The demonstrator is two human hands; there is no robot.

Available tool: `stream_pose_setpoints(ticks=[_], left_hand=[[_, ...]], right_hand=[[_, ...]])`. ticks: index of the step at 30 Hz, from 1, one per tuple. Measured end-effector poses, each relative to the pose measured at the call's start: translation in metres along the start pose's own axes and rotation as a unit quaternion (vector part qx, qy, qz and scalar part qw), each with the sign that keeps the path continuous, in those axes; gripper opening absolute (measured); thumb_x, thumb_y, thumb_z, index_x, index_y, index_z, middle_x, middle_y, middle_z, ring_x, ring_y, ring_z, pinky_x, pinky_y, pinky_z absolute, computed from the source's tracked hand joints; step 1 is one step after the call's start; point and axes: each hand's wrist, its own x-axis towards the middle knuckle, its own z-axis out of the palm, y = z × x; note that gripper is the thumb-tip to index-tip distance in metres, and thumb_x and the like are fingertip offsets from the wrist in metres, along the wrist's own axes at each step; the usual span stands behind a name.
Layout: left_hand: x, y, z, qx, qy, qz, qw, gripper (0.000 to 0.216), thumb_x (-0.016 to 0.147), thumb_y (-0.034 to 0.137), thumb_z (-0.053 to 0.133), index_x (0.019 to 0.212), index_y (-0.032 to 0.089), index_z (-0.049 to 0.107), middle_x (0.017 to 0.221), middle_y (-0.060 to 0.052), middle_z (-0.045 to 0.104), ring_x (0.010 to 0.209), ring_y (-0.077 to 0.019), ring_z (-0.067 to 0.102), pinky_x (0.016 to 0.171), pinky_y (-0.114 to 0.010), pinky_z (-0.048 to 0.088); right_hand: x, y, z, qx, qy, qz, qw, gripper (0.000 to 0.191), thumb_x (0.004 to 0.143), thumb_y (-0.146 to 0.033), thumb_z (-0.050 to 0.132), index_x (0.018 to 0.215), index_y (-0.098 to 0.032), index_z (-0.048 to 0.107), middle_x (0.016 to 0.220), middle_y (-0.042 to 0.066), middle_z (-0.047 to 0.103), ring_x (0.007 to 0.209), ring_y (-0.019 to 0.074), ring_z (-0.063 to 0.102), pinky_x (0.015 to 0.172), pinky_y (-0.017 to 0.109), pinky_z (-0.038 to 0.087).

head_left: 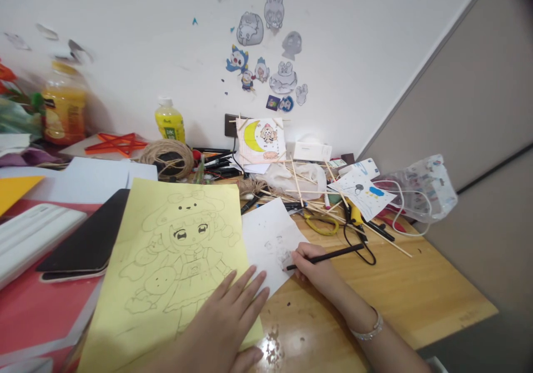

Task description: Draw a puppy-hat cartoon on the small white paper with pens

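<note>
My left hand (227, 317) lies flat with its fingers spread over the lower right part of a yellow sheet (120, 251). That sheet bears a line drawing of a big-eyed figure in a hat and dress. Its fingertips reach toward the edge of a smaller white paper (266, 223), which has faint pencil-like marks. In my right hand (310, 265) a slim black pencil (339, 252) is gripped, its lower end by the white paper's right side. Whether the end touches the paper I cannot tell. A silver bracelet (368, 328) circles the right wrist.
Behind the papers lie thin wooden sticks (297, 181), yellow-handled scissors (322, 226), a twine roll (169, 159) and several pens. A yellow drink bottle (170, 120) stands against the wall. At left are a black phone-like slab (87, 240) and a white case (37, 240).
</note>
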Motion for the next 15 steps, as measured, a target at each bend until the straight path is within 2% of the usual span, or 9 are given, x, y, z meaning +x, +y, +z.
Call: stream_pose_setpoints(ticks=[7, 13, 15], left_hand=[[0.0002, -0.0004, -0.0007, 0.000, 0.009, 0.006, 1.000, 0.067, 0.088, 0.036, 0.061, 0.147, 0.018, 0.036, 0.155, -0.012, 0.025, 0.141, -0.0337, 0.023, 0.113, -0.055, 0.021], [0.0018, 0.0003, -0.0030, 0.005, -0.017, -0.001, 1.000, 0.066, 0.089, 0.037, 0.060, 0.148, 0.019, 0.036, 0.155, -0.011, 0.023, 0.142, -0.0332, 0.022, 0.112, -0.055, 0.023], [0.0022, 0.0004, -0.0037, 0.006, -0.019, -0.006, 1.000, 0.065, 0.088, 0.036, 0.060, 0.147, 0.019, 0.037, 0.155, -0.011, 0.024, 0.142, -0.0333, 0.021, 0.112, -0.055, 0.023]], right_hand=[[0.0017, 0.0021, -0.0004, -0.017, 0.001, -0.010, 1.000, 0.036, 0.081, -0.037, 0.048, 0.050, -0.024, 0.036, 0.043, -0.004, 0.045, 0.042, 0.0122, 0.041, 0.044, 0.025, 0.030], [0.0009, 0.0034, -0.0010, -0.034, 0.035, -0.020, 0.999, 0.036, 0.081, -0.033, 0.047, 0.048, -0.024, 0.036, 0.042, -0.004, 0.045, 0.044, 0.0124, 0.042, 0.045, 0.025, 0.031], [-0.0001, 0.0029, -0.0010, -0.030, 0.024, -0.023, 0.999, 0.036, 0.083, -0.031, 0.047, 0.049, -0.023, 0.039, 0.043, -0.003, 0.048, 0.045, 0.0124, 0.044, 0.046, 0.025, 0.033]])
